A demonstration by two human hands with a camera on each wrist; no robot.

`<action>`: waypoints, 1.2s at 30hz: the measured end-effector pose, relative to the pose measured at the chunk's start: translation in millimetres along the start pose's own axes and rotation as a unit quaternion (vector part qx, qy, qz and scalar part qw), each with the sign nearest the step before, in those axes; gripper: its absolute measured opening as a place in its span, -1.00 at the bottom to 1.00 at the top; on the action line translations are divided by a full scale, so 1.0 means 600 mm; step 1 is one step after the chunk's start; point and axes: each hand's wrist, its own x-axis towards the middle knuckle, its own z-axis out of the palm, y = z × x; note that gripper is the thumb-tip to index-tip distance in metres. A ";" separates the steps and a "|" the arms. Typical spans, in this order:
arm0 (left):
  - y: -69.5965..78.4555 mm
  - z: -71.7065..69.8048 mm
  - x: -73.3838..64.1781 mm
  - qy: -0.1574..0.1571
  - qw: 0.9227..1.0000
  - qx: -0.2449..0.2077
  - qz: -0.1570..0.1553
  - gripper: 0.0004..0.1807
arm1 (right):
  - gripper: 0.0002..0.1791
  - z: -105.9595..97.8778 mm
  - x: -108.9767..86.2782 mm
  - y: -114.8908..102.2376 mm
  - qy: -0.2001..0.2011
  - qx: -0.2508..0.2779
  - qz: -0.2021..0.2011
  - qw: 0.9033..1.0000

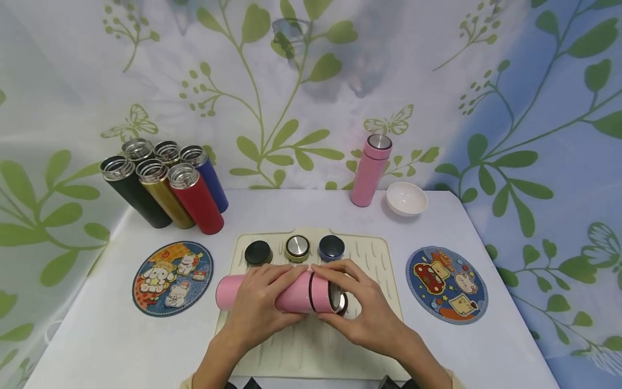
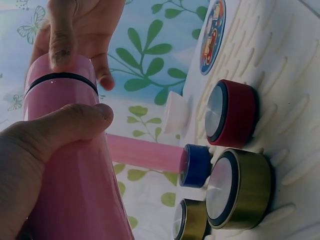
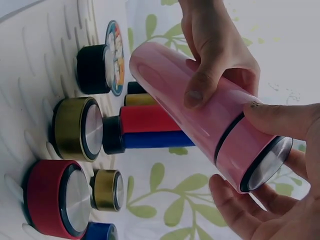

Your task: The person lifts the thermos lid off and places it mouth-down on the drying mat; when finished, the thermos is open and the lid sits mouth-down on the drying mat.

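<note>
My left hand [image 1: 259, 305] grips the body of a pink thermos bottle [image 1: 297, 296], which lies sideways above the mat in the head view. At the bottle's right end, my right hand [image 1: 364, 305] holds the pink lid [image 3: 250, 155] between thumb and fingers. A dark ring runs between lid and body, and the lid's top is silver. Beneath and behind the bottle sit loose lids: a black lid [image 1: 258, 253], a gold lid [image 1: 297, 247], a blue lid [image 1: 332, 247] and a red lid [image 3: 50, 200]. A second gold lid [image 3: 75, 127] shows in the right wrist view.
A cream ridged mat [image 1: 311, 356] lies under the hands. Several lidless bottles, among them a red bottle [image 1: 196, 200], stand at the back left. Another pink bottle [image 1: 370, 175] and a white bowl [image 1: 407, 200] stand at the back right. Round cartoon mats [image 1: 173, 278] flank both sides.
</note>
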 end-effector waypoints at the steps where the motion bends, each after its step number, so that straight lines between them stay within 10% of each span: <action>1: 0.000 0.001 -0.001 0.003 1.000 0.002 0.000 -0.10 | -0.14 0.000 -0.001 0.000 -0.007 0.006 0.019 1.000; 5: -0.002 0.007 -0.002 0.018 1.000 0.017 0.014 -0.11 | -0.27 0.000 -0.001 0.000 -0.048 0.042 0.145 0.987; 11: -0.007 0.016 -0.005 0.019 0.998 0.054 0.037 -0.14 | -0.61 0.001 0.006 -0.001 -0.094 0.119 0.305 0.940; 14: -0.009 0.017 -0.008 0.018 0.998 0.050 0.035 -0.15 | -0.60 0.001 0.005 0.000 -0.080 0.118 0.283 0.949; 21: -0.013 0.010 -0.012 0.018 0.999 0.031 0.006 -0.10 | -0.28 0.005 0.002 0.006 -0.035 0.053 0.072 0.995; 25: -0.013 0.009 -0.012 0.015 0.999 0.038 0.007 -0.10 | -0.19 0.007 0.002 0.005 -0.034 0.053 0.115 0.991; 31: -0.011 0.013 -0.014 0.005 0.999 0.049 0.011 -0.12 | -0.54 0.009 0.007 0.005 -0.082 0.105 0.275 0.952; 36: -0.012 0.010 -0.016 0.001 0.999 0.033 0.004 -0.11 | -0.47 0.011 0.003 0.009 -0.053 0.092 0.169 0.980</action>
